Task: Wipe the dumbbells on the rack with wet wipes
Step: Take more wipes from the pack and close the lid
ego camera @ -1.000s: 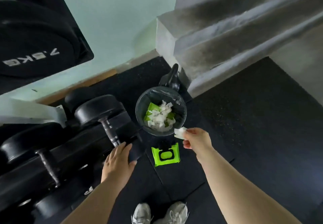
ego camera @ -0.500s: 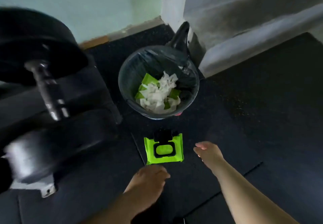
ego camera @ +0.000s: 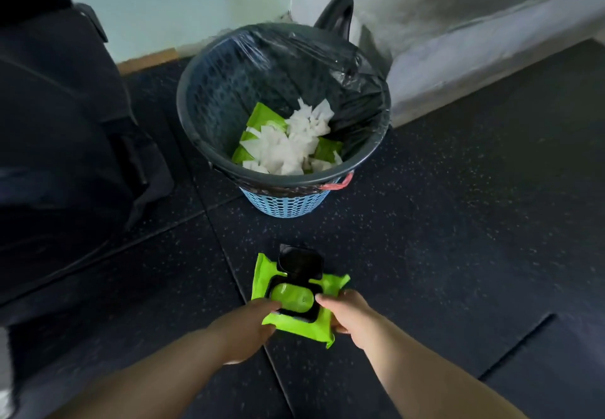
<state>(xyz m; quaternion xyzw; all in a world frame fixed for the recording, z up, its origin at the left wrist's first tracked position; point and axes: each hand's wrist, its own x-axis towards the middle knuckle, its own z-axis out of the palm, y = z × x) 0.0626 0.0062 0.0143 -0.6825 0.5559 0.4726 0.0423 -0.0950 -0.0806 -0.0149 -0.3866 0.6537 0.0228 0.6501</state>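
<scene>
A bright green pack of wet wipes [ego camera: 296, 322] lies on the black rubber floor, its black flip lid [ego camera: 300, 262] standing open. My left hand [ego camera: 248, 327] grips the pack's left edge, thumb on top. My right hand [ego camera: 348, 315] holds the pack's right side, fingertips at the rim of the opening. No wipe sticks out of the opening. The dark rack [ego camera: 62, 143] fills the left side, blurred, and no dumbbell shows clearly.
A blue perforated bin [ego camera: 288, 204] lined with a black bag stands just beyond the pack, holding used white wipes [ego camera: 294, 143] and green wrappers. A black kettlebell handle [ego camera: 339, 9] rises behind it. Concrete steps [ego camera: 474, 42] run along the right.
The white wipe in my right hand is gone from it. The view dropped toward the floor, and both hands came down and took hold of the green pack.
</scene>
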